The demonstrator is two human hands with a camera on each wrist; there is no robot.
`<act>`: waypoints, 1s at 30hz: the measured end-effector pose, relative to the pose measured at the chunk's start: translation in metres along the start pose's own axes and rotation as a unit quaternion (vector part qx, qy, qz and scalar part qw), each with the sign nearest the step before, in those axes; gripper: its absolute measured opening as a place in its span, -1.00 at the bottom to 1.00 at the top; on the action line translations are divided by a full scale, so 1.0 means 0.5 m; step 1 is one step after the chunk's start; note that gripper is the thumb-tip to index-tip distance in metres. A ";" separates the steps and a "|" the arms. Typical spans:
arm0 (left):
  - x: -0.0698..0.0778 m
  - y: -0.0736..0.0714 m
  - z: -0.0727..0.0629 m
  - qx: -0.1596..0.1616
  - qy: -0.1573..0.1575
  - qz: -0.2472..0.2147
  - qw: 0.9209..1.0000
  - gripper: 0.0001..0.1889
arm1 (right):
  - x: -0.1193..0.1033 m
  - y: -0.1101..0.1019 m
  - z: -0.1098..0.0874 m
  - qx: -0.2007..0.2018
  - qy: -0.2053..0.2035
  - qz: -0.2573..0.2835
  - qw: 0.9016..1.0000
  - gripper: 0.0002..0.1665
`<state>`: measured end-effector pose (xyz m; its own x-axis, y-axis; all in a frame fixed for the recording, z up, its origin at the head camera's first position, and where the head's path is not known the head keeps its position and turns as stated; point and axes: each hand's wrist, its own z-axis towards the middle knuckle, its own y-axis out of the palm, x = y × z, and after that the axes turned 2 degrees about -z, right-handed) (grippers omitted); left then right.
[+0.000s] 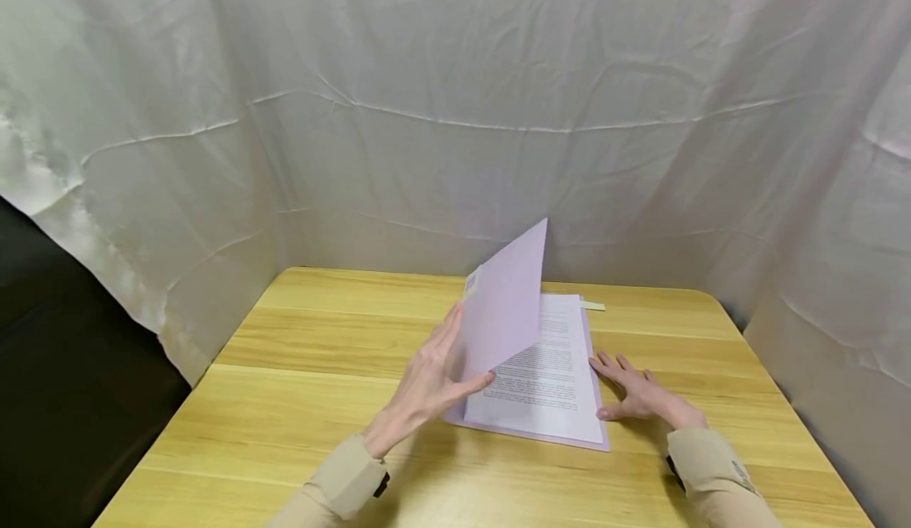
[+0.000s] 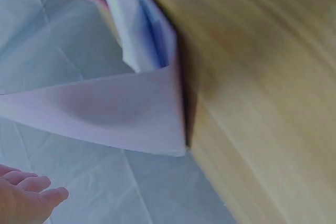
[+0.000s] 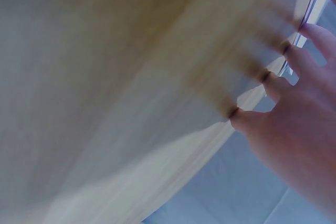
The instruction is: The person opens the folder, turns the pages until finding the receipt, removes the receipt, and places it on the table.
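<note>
A pale purple folder (image 1: 605, 433) lies on the table with its cover (image 1: 508, 299) standing steeply raised on the left. Inside it are printed sheets of paper (image 1: 548, 394), partly hidden by the cover. My left hand (image 1: 427, 370) is at the cover's left side, fingers extended along it and thumb stretched across by its lower edge. In the left wrist view, the cover (image 2: 121, 108) slants between the thumb side and the extended fingers (image 2: 34, 184). My right hand (image 1: 644, 397) rests with spread fingers on the table, fingertips by the folder's right edge; the right wrist view shows those fingertips on the tabletop.
The wooden table (image 1: 306, 409) has rounded far corners. A pale yellowish strip (image 1: 593, 305) sticks out past the folder's far right corner. Grey-white curtains (image 1: 441, 164) hang behind the table and at its sides. Something black (image 1: 64, 354) stands at the left.
</note>
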<state>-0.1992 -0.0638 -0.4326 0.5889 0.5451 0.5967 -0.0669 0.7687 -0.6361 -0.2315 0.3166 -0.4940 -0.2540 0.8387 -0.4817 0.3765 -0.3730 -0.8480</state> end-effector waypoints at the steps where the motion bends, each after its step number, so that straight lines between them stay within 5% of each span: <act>1: 0.003 -0.005 0.001 0.005 0.000 -0.011 1.000 0.10 | 0.001 0.001 0.000 0.000 0.001 0.000 1.000 0.20; 14: 0.015 -0.059 0.013 0.051 0.009 -0.066 0.996 0.10 | 0.001 -0.002 -0.015 0.002 0.002 0.007 1.000 0.20; 30: -0.003 -0.110 0.007 0.124 0.045 -0.077 0.988 0.04 | 0.007 0.001 -0.021 -0.005 0.013 0.025 1.000 0.21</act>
<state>-0.1993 -0.1057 -0.3968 0.6765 0.3925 0.6232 -0.1599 0.9043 -0.3959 -0.2228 0.3233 -0.4938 -0.2116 0.8296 -0.5166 0.3969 -0.4101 -0.8212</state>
